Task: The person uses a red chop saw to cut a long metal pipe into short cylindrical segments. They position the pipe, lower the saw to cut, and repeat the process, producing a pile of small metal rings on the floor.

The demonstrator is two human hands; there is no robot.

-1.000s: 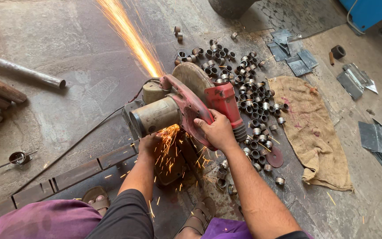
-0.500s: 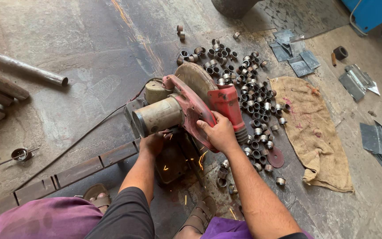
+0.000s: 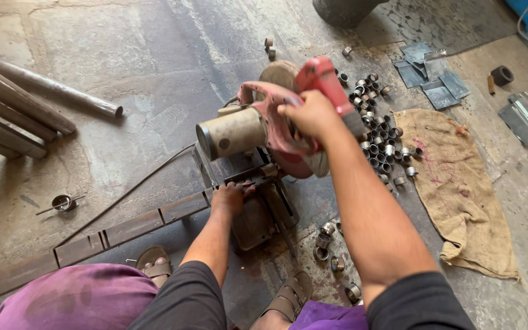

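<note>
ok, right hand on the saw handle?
Touching. Head view: the right hand wraps around the red saw handle, fingers closed over it, no gap.

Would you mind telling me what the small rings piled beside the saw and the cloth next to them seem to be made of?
The small rings look like bare metal, probably steel: grey, hollow, with shiny cut edges. The cloth looks like coarse burlap: tan, loosely woven, frayed at the edges and stained.
</note>
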